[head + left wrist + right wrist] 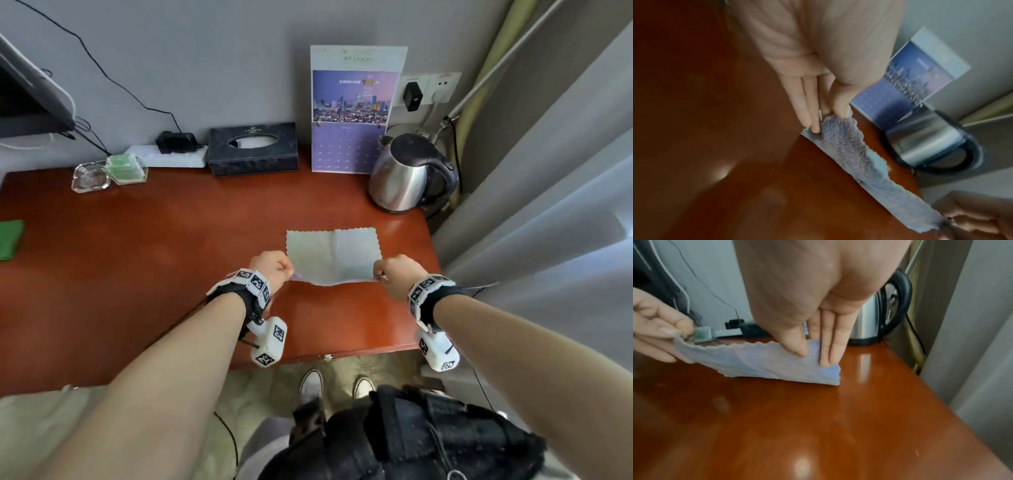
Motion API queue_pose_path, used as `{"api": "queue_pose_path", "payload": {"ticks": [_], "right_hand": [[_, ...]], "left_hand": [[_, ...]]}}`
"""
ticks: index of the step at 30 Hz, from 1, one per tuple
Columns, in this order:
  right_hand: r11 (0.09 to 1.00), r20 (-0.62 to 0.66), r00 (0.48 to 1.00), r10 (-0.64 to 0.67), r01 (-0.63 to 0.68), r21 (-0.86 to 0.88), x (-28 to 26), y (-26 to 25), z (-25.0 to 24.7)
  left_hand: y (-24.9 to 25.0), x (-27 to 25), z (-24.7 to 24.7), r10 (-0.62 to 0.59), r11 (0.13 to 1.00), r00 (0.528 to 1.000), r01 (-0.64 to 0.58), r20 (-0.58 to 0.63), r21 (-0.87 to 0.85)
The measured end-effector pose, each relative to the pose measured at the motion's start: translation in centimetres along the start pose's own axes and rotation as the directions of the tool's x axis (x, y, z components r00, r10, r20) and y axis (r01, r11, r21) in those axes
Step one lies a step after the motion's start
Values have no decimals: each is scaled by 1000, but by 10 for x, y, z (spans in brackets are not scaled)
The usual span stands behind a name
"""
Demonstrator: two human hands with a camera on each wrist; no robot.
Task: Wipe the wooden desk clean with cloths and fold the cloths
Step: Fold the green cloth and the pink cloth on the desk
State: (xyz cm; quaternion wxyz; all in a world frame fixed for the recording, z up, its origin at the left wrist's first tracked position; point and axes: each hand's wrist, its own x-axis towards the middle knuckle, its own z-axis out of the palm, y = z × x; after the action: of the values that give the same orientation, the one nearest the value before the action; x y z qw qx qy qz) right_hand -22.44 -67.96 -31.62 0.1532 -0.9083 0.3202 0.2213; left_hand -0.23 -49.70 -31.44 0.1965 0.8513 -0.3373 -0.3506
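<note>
The pale blue scallop-edged microfibre cloth (334, 255) lies on the glossy reddish wooden desk (154, 260), its near edge lifted. The left hand (270, 267) and right hand (394, 272) each pinch a near corner, in front of the steel electric kettle (407, 174).

Your head camera looks steeply down and forward over the bench (137, 260) toward the far wall. Each wrist camera sits close behind its fingers, facing along them low over the bench. All three views share the kettle (407, 174) at far right.
</note>
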Motion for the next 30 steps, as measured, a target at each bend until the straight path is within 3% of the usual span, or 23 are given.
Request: {"api": "queue_pose_path", "payload": {"ticks": [6,11,19,30], "right_hand": [[999,150,988,-39,43,-27,-17,-1,66],[999,106,993,-44,43,8,-31,1,86],[998,-16,1000,-26,25,-62,3,18,59],[993,-106,991,76,-65,99,54,32,45]], "left_hand": [[-39,-25,65,1,983,994,-21,110,183],[-49,-37,79,9,969,998,-26,70,245],[-32,-5,61,36,965,999,-35,0,261],[-25,36,55,97,922,994,-73,-45,380]]}}
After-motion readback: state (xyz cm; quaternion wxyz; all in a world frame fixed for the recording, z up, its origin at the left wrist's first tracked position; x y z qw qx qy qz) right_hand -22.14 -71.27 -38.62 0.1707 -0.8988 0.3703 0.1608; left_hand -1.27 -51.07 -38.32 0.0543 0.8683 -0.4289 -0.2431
